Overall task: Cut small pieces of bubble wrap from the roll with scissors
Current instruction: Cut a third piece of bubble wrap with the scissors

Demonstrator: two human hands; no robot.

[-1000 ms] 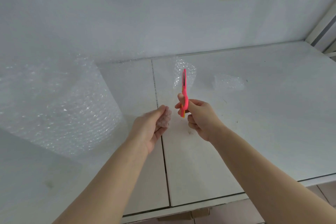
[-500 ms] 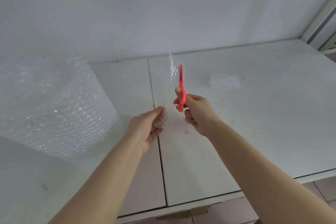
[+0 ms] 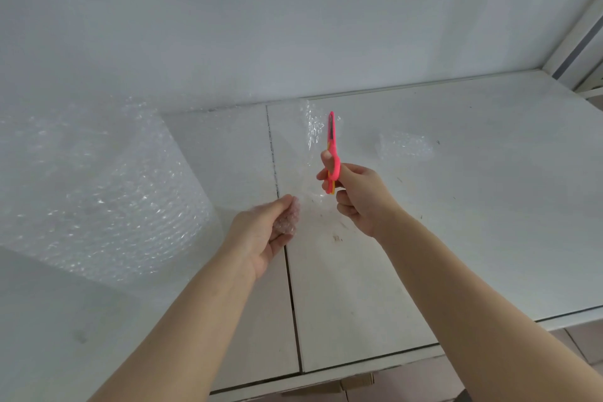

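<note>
A big roll of clear bubble wrap [image 3: 98,186] stands at the left of the white table [image 3: 473,206]. A sheet of it runs from the roll to the middle, and its free end [image 3: 315,130] sticks up beside the scissor blades. My left hand [image 3: 264,232] holds the sheet from below, with bubble wrap over the fingertips. My right hand [image 3: 355,196] grips the pink scissors [image 3: 332,147] by the handles, blades closed and pointing away from me. A small cut piece of bubble wrap [image 3: 404,147] lies on the table to the right of the scissors.
The white wall [image 3: 293,26] rises right behind the table. A seam [image 3: 290,271] splits the tabletop in two boards. The table's front edge runs below my forearms, and a window frame [image 3: 584,36] stands at the far right.
The scissor blades have closed. The bubble wrap's raised end now stands narrower beside the blades. Both hands stay in about the same place.
</note>
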